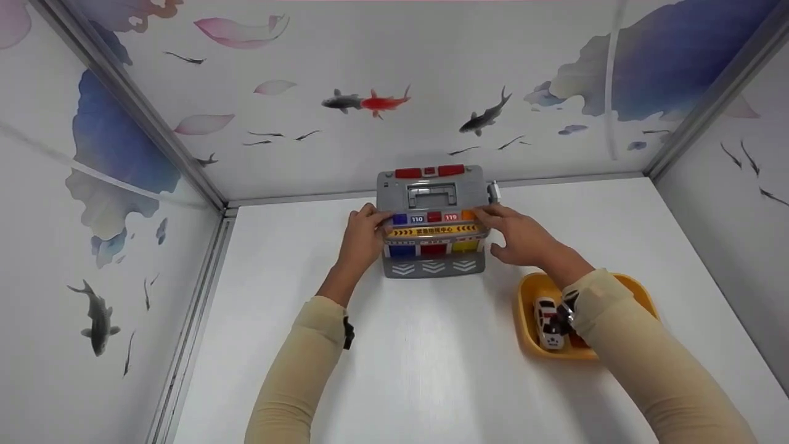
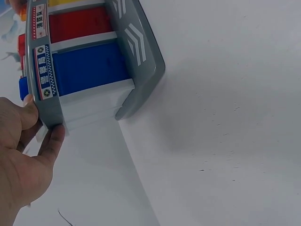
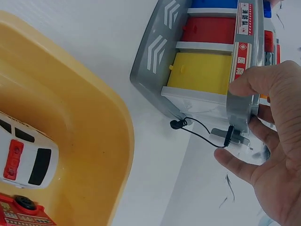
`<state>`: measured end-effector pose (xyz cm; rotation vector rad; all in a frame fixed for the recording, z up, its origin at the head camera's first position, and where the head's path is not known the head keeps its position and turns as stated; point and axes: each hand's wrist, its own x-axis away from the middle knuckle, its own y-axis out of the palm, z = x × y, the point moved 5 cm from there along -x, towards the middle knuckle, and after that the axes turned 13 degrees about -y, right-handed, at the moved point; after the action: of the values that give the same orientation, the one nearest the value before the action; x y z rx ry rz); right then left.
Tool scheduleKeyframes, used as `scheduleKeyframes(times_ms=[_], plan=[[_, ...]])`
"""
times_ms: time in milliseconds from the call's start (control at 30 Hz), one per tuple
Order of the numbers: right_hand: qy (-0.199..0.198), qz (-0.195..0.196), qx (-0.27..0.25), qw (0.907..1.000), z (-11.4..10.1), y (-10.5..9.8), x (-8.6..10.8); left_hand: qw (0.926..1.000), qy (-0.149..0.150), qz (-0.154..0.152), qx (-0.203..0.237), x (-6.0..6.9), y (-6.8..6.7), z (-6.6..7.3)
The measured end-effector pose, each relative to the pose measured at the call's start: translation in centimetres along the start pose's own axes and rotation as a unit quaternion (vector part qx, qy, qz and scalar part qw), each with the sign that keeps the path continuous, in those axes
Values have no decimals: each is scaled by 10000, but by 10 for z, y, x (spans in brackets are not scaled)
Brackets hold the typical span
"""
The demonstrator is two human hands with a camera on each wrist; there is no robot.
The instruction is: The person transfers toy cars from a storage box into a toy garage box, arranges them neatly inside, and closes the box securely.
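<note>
A grey toy garage with blue, red and yellow doors stands at the back of the white table. Its roof carries a folded handle and red light bars. My left hand grips the left end of the roof edge, thumb and fingertips pinching the corner in the left wrist view. At the opposite end, my right hand holds the roof edge, with the thumb on the front and fingers behind it in the right wrist view. A black cord with a small knot dangles at that side, beneath the right hand.
To the right, partly under my right forearm, sits a yellow bin. Inside lie a white toy police car and a red toy vehicle. White panels with painted fish enclose the table at the back and sides.
</note>
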<state>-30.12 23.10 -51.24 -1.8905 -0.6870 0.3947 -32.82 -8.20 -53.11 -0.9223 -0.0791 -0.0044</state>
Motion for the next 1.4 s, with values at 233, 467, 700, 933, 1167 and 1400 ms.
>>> scheduleKeyframes(times_ms=[233, 467, 700, 933, 1167, 1400], plan=[[-23, -26, 63, 10000, -1, -1, -1, 9999, -113, -45, 72, -2, 1, 0], [17, -67, 79, 9999, 1, 2, 0, 9997, -167, -60, 178, -1, 1, -1], [-49, -47, 101, 9999, 2, 2, 0, 9999, -83, 14, 129, 0, 0, 0], [-55, -76, 18, 10000, 2, 2, 0, 9998, -84, 38, 153, -1, -1, 0], [68, -194, -48, 9998, 0, 2, 0, 9997, -116, 23, 199, 0, -1, -1], [180, -265, -110, 9994, -1, 2, 0, 9998, -115, 45, 159, 0, -1, 0]])
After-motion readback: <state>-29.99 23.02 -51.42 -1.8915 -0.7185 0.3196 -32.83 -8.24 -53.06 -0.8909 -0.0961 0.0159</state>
